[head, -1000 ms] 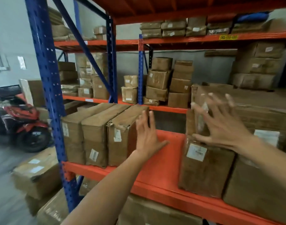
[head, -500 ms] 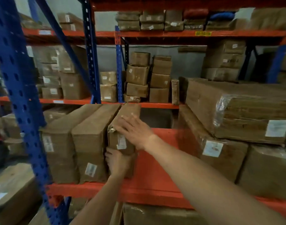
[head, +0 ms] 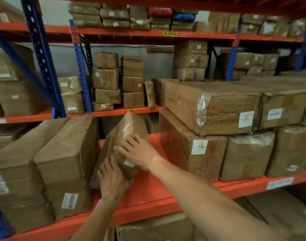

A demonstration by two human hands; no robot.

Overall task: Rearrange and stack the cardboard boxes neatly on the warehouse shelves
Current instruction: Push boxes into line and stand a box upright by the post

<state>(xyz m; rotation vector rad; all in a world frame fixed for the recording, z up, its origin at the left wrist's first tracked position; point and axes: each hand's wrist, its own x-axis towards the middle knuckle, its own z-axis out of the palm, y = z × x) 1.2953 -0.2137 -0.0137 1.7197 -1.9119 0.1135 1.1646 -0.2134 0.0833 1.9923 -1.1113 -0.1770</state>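
The tilted long brown cardboard box (head: 129, 134), leaning right, is being gripped by left hand (head: 112, 180) and right hand (head: 140, 153), long axis running far.

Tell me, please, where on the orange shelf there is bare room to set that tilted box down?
Bare orange shelf deck lies between the tilted brown cardboard box, held by the left hand and right hand, and the labelled carton stack to its right. The upright cartons on the left stand crowded together.

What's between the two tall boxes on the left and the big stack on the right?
In the head view, a tilted box held by both hands, left hand and right hand, over bare orange shelf.
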